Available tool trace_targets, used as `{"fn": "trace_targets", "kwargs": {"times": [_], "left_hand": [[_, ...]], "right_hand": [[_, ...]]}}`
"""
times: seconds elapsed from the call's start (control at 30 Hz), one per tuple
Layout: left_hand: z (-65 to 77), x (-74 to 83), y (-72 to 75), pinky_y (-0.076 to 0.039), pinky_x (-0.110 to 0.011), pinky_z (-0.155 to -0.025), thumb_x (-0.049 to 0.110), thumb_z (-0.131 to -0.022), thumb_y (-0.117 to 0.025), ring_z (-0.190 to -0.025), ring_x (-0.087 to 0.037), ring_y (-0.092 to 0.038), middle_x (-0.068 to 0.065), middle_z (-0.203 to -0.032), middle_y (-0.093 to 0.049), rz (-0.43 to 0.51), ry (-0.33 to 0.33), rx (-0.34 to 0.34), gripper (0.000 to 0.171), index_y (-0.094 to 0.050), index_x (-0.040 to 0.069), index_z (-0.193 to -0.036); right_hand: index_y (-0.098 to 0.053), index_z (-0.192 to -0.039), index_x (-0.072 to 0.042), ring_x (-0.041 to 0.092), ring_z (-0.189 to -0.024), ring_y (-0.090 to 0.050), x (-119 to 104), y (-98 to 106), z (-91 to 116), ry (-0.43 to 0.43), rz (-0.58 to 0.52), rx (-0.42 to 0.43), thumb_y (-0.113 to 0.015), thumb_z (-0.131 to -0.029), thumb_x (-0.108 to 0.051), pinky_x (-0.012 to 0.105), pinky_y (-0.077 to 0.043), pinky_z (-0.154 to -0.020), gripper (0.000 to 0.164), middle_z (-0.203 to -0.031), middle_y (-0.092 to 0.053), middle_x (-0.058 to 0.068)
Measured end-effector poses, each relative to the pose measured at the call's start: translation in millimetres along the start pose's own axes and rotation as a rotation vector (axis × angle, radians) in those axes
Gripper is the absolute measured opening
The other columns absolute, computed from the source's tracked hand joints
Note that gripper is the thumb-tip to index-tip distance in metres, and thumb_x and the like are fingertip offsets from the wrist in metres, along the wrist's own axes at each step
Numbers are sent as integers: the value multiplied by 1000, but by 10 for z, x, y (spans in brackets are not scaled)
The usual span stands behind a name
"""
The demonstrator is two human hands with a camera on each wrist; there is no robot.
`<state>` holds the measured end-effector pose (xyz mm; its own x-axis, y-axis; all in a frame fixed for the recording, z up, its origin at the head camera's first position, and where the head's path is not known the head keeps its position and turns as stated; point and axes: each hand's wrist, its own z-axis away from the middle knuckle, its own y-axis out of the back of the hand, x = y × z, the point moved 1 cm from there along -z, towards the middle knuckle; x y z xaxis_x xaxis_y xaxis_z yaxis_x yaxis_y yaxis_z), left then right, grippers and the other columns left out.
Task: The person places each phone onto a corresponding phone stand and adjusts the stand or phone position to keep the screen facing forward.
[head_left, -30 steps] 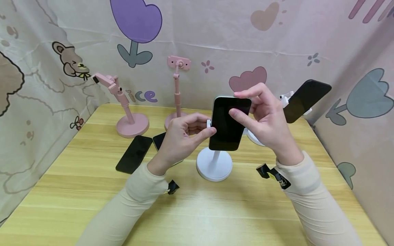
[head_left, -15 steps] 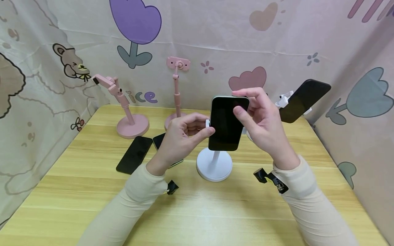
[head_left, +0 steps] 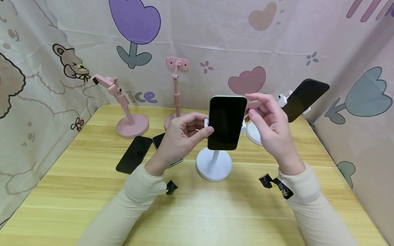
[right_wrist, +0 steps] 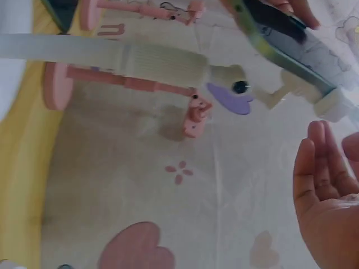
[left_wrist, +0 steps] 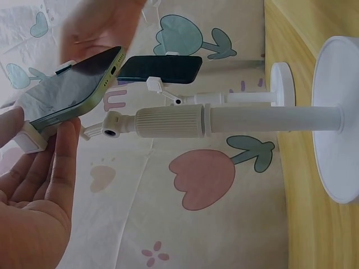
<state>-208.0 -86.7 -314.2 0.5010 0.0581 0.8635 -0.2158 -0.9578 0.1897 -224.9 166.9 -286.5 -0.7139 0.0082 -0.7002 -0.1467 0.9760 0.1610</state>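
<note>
A smartphone (head_left: pixel 226 123) with a black screen and pale green edge sits upright in the clamp of a white phone stand (head_left: pixel 213 164). My left hand (head_left: pixel 176 140) pinches the stand's clamp at the phone's left edge, thumb in front and fingers behind. In the left wrist view, the thumb lies by the white clamp end (left_wrist: pixel 31 139). My right hand (head_left: pixel 274 133) is just right of the phone, apart from it, fingers loosely bent. The right wrist view shows the right hand (right_wrist: pixel 325 190) below the other clamp end (right_wrist: pixel 335 105), holding nothing.
Behind to the right, another white stand (head_left: pixel 254 134) carries a tilted black phone (head_left: pixel 304 99). Two pink phone stands, the left one (head_left: pixel 132 125) and the middle one (head_left: pixel 176 97), stand at the back. Two phones lie left, one (head_left: pixel 134 154) fully visible, another (head_left: pixel 158 139) partly behind my left hand.
My right hand has let go of the phone's upper right side and moved right and slightly down. The left hand keeps its hold. The phone has shifted slightly left in view.
</note>
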Motion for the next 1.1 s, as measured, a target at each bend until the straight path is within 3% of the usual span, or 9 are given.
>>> {"fn": "trace_targets", "kwargs": {"times": [0.13, 0.27, 0.5, 0.67, 0.9, 1.1], "left_hand": [[8, -1, 6, -67, -30, -87, 1, -98, -76, -91, -19, -77, -17, -105, -76, -4, 7, 5, 24, -72, -2, -121], [20, 16, 19, -67, -31, -88, 0, -97, -76, -94, -19, -76, -17, -107, -76, 1, 4, 15, 27, -71, -1, -124], [35, 19, 43, -68, -31, -86, -2, -96, -77, -94, -17, -77, -18, -107, -77, 6, -13, 25, 29, -71, -2, -125], [39, 11, 63, -68, -32, -84, -4, -94, -78, -92, -17, -78, -18, -105, -78, -2, -51, 26, 29, -72, -2, -123], [62, 13, 86, -68, -32, -85, -4, -94, -78, -92, -16, -79, -19, -108, -78, 2, -38, 22, 30, -72, -2, -124], [76, 9, 87, -68, -33, -86, -5, -95, -77, -92, -19, -79, -19, -109, -78, 7, -36, 23, 31, -71, -2, -125]], "right_hand": [[-62, -134, 0, 13, -98, -67, 144, 33, 91, -120, 86, -19, -55, -103, 12, 17, -58, -87, 34, -107, -70, -4], [-60, -136, 6, 7, -103, -67, 282, 40, 150, -221, 174, -95, -56, -103, 11, 13, -57, -87, 34, -114, -70, -8], [-60, -141, 1, -1, -108, -68, 472, -44, 231, -339, 235, -209, -67, -99, 9, 13, -59, -91, 44, -129, -71, 17], [-62, -137, 5, 12, -109, -71, 567, -122, 300, -375, 277, -281, -68, -94, 13, 19, -61, -95, 45, -130, -71, 23], [-69, -131, -1, 27, -114, -71, 623, -192, 367, -404, 311, -366, -77, -91, 8, 49, -60, -105, 41, -125, -76, 15], [-76, -126, -10, 20, -114, -69, 630, -250, 407, -367, 344, -383, -85, -92, -7, 44, -59, -100, 36, -121, -80, 6]]}}
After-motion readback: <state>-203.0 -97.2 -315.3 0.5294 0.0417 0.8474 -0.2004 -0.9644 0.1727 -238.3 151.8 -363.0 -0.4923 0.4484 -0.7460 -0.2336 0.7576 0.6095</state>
